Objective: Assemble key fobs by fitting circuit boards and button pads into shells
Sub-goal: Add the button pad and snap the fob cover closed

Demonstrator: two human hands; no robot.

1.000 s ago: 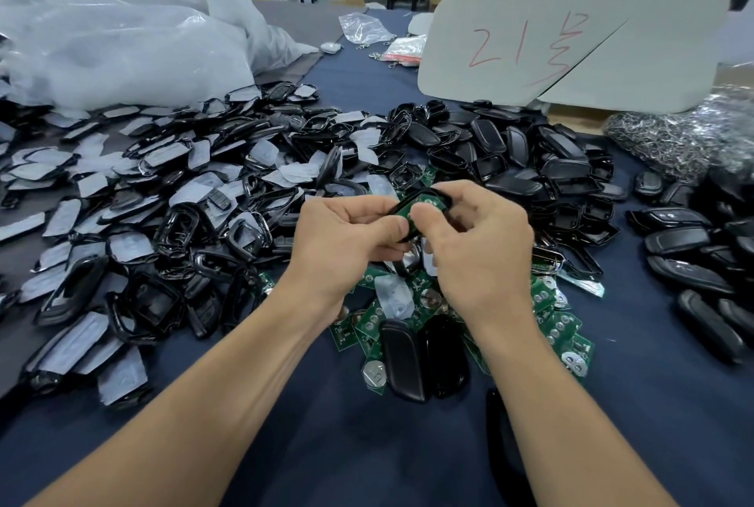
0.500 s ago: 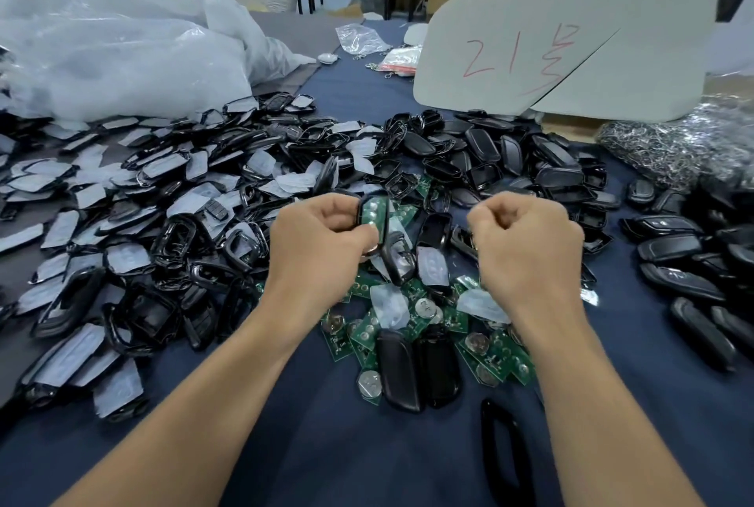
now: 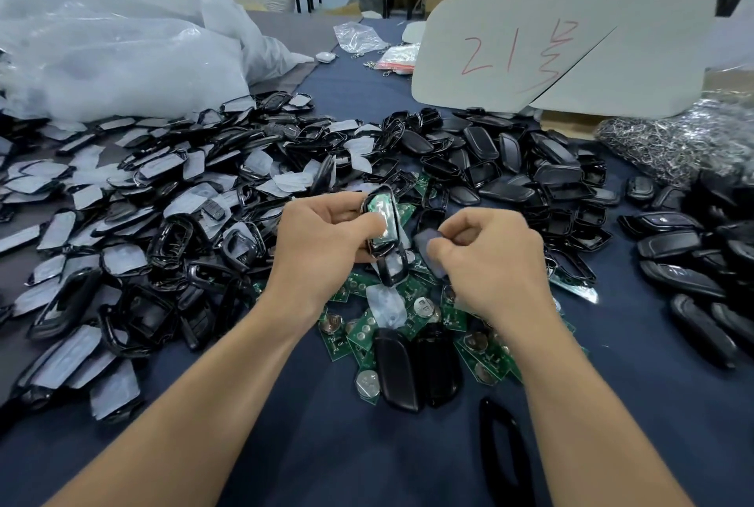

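Hands: 2, both over the middle of the bench (image 3: 285,445), which is covered in navy cloth.

Left hand (image 3: 326,241): fingers curled round 1 black shell (image 3: 385,245), held upright with the thumb across its open face. 1 green circuit board (image 3: 381,206) sits inside this shell.

Right hand (image 3: 493,261): thumb and fingertips pinch 1 translucent button pad (image 3: 428,239), just beside the held shell. I cannot tell whether pad and shell touch.

Below the hands, toward the near edge: loose pile of green boards (image 3: 412,290), several with round coin cells; too many and too overlapped for a count. On the near side of that pile lie 2 closed black shell halves (image 3: 395,368), side by side and touching. 1 black loop-shaped frame (image 3: 500,453) lies alone by the near edge.

Left half of the bench: heap of open frames with whitish pads (image 3: 143,221), not countable.

Far middle: heap of black shell backs (image 3: 510,163), not countable.

Right edge: row of dark closed fobs (image 3: 673,245), partly cut off by the frame.

Far right corner: 1 clear bag of metal rings (image 3: 673,143).

Far edge: 1 pale card (image 3: 632,37) with "21" and another mark in red.

Far left corner: crumpled plastic bags (image 3: 122,57); count unclear.
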